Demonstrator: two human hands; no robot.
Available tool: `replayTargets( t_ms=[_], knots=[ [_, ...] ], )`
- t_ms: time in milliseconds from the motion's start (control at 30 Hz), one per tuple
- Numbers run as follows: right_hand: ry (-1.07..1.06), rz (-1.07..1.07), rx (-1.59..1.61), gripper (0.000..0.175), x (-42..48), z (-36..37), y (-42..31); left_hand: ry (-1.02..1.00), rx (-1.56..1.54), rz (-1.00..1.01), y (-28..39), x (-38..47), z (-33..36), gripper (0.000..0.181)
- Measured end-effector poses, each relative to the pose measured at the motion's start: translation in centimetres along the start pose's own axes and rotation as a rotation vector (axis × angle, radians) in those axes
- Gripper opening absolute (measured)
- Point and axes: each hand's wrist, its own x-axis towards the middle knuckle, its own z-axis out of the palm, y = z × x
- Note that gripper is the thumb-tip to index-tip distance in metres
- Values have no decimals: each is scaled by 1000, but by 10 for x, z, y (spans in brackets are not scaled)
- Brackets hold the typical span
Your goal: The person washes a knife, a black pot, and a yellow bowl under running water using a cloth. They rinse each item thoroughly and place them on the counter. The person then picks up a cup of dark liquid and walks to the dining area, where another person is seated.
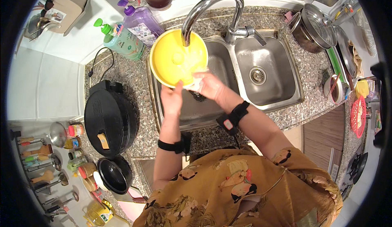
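A shallow yellow bowl (167, 57) is tilted under the curved chrome faucet (211, 2), above the left sink basin (219, 61). My left hand (172, 100) grips its near rim, with the thumb over the edge. At the lower right rim my right hand (209, 86) holds the bowl too, its fingers blurred and wet. Bright, splashing water shows inside the bowl near those fingers. The bowl's underside and some of my fingertips are hidden. Both wrists wear black straps.
The right sink basin (263, 65) has a metal drain. Soap pump bottles (124, 42) stand close left of the bowl. A black electric appliance (110, 120) and a black pot (114, 175) occupy the left counter. Stacked steel pots (315, 31) stand at the right.
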Motion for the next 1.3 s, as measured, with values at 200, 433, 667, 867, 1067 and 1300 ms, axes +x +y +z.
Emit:
replayTargets(
  t_ms=[200,433,667,867,1067,1300],
  knots=[
    [49,7,25,45,6,1,-22,-21,305,195,46,34,-41,53],
    [61,63,48,49,-8,7,6,162,-10,136,17,-9,5,51],
    [67,-14,96,45,6,5,-5,165,37,71,69,22,-35,78],
    [-53,-11,79,56,-11,5,28,28,-177,143,28,-25,7,83],
    [8,13,-93,49,2,14,-17,-39,368,183,89,11,-37,88],
    [197,-121,-129,47,-22,12,-11,4,64,-15,67,29,-26,90]
  ],
)
